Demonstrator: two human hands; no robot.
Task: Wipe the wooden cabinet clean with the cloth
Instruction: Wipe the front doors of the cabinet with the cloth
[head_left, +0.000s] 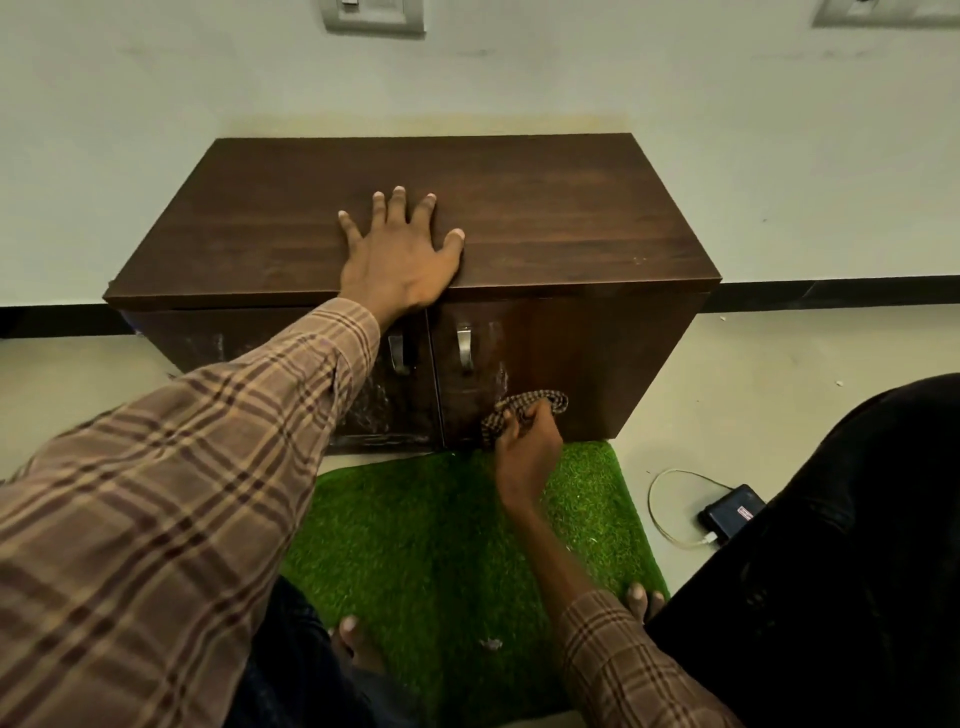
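Observation:
A low dark wooden cabinet (545, 218) with two doors and metal handles stands against the wall. My left hand (400, 254) lies flat on its top near the front edge, fingers spread. Lower down, my right hand (524, 447) grips a checked cloth (519, 408) bunched against the lower part of the right door. Pale smears show on the left door (363, 400) and around the handles.
A green artificial-grass mat (441, 545) lies on the floor in front of the cabinet, with my toes on it. A dark power bank (730, 512) with a white cable sits on the floor at right. My dark-trousered knee (831, 545) fills the right side.

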